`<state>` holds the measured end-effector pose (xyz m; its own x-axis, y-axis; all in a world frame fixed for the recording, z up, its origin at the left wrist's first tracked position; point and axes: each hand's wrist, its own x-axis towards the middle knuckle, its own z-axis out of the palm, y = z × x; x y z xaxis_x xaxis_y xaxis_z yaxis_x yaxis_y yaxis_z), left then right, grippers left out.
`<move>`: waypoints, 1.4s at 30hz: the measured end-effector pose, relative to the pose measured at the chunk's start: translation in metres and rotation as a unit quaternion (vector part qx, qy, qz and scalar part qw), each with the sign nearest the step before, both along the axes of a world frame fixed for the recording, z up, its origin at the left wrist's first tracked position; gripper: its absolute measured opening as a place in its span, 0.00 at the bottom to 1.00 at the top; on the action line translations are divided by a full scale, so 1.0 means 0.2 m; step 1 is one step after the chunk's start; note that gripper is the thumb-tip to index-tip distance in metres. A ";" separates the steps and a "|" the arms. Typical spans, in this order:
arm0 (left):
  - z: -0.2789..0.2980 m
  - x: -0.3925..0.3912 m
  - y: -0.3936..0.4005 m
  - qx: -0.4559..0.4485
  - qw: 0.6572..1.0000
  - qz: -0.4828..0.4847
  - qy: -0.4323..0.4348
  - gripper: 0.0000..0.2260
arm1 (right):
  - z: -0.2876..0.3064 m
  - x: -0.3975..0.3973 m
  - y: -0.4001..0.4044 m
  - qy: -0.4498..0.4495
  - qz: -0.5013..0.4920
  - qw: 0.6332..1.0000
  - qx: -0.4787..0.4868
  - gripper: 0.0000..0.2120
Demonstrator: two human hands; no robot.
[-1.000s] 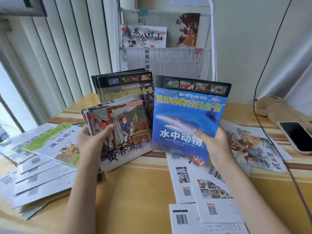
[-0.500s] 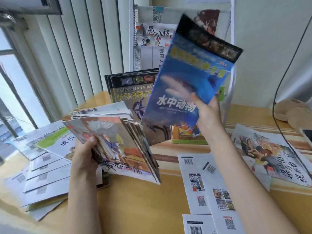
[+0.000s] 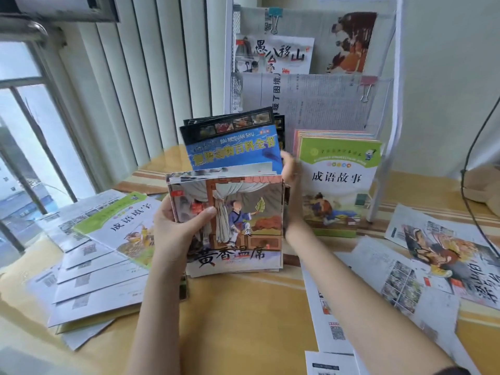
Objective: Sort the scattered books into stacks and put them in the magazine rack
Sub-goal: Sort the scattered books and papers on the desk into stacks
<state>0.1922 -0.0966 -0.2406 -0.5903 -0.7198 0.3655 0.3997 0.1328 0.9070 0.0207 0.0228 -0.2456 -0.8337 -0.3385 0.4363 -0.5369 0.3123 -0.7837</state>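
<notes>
Probably a home reading corner. A white magazine rack (image 3: pixel 311 77) is standing at twelve o'clock. Vertical blinds (image 3: pixel 140 85) are hanging at ten, beside a window (image 3: pixel 24 147).

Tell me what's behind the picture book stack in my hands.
Behind the picture book stack, a blue encyclopedia book tilts against black-covered ones. Its lower half is covered, as are the right hand's fingers.
</notes>
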 end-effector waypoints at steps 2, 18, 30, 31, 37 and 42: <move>0.01 -0.01 0.00 -0.014 1.000 0.010 -0.008 0.15 | 0.14 0.06 -0.02 0.085 0.020 0.995 -0.038 0.11; 0.00 -0.12 0.11 -0.116 0.966 0.224 -0.055 0.24 | -0.02 0.10 0.45 0.288 -0.042 0.956 -0.027 0.15; -0.08 -0.14 0.18 -0.190 0.915 0.321 -0.153 0.45 | -0.06 0.12 0.94 0.151 -0.238 0.942 0.180 0.14; -0.08 -0.14 0.21 -0.230 0.899 0.343 -0.149 0.43 | -0.09 0.11 0.98 0.086 -0.245 0.930 0.259 0.18; -0.16 -0.23 0.53 -0.539 0.819 0.164 -0.109 0.30 | -0.24 0.10 1.06 -0.097 -0.110 0.870 0.471 0.27; -0.26 -0.31 0.78 -0.548 0.789 -0.174 -0.217 0.33 | -0.19 0.21 1.05 -0.056 -0.005 0.893 0.447 0.26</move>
